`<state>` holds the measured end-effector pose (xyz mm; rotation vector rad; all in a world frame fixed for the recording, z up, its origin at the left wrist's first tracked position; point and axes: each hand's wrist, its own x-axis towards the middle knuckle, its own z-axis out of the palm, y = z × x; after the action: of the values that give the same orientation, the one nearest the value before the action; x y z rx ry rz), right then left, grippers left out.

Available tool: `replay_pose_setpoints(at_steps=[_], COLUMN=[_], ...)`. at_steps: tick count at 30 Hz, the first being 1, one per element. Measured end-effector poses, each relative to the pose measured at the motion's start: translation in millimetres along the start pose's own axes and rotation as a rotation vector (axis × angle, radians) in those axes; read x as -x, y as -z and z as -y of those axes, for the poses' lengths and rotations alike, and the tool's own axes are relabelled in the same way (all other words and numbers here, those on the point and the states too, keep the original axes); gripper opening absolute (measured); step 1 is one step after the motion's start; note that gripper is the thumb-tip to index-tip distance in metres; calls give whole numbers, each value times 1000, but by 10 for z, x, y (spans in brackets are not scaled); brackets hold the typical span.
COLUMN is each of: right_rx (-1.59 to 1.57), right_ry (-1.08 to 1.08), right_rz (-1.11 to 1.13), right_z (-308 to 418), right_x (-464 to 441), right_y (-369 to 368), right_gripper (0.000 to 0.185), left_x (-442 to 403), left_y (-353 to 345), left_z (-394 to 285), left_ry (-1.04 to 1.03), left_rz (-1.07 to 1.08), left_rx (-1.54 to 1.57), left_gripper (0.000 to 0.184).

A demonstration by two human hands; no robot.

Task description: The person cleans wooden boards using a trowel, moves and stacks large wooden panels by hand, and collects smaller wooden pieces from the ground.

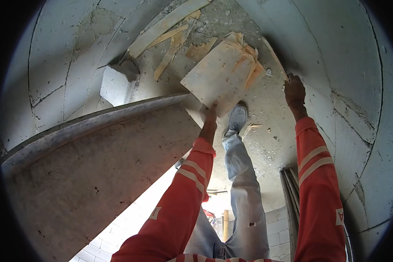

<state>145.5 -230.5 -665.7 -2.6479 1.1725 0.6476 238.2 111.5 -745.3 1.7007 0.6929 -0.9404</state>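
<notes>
My left hand [210,114] grips the near edge of a pale, flat plywood board [216,72], which tilts above the floor just beyond my shoe. The board's far right end is splintered, with torn strips of wood [250,65] hanging from it. On the right, close to the block wall, my right hand [295,91] is closed around the lower end of a thin wooden strip [275,56]. That strip points up and away from me. Both of my sleeves are red with light bands.
A large panel [96,170] with a raised rim slants across the left. Behind it stands a broken white block [118,83]. Wood scraps [174,48] and rubble lie on the concrete floor [275,144]. Long bars [289,192] lean near the right block wall [336,56].
</notes>
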Motion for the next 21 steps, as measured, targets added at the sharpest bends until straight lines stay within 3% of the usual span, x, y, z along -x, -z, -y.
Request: replay_pose_setpoints(at_steps=[1,3,6,11,13,15,17,21], right_rx=[-92,-193,-293,-258,-129,-9,18,188], right_ry=[-42,-65,175,535,661,759,860,848], right_rz=[-96,-200,-457,-416,-319,-459,-441,-330], right_z=[14,156,358,1503,1995,2561,3175,4170], right_x=[31,96,90,-409,-827,-1253,-1433,-1897], right_y=[-1,149,543,1514,1536,1304,1311,1026], right_gripper=[36,28,24,31,33,32,31,28], left_x=[300,552,1134,1940,2115,2194,2290,2366], left_y=[-148,-202,-251,-62,28,161,228,338], left_z=[-196,-156,-173,-379,-485,-530,-707,-620], left_ry=[-85,-159,-126,-59,-132,-149,-139,-95], left_rz=[-69,-48,-63,-12,56,99,120,179], left_rx=[104,109,137,50,143,-17,3,91], left_gripper=[35,40,39,39,36,36,38,37])
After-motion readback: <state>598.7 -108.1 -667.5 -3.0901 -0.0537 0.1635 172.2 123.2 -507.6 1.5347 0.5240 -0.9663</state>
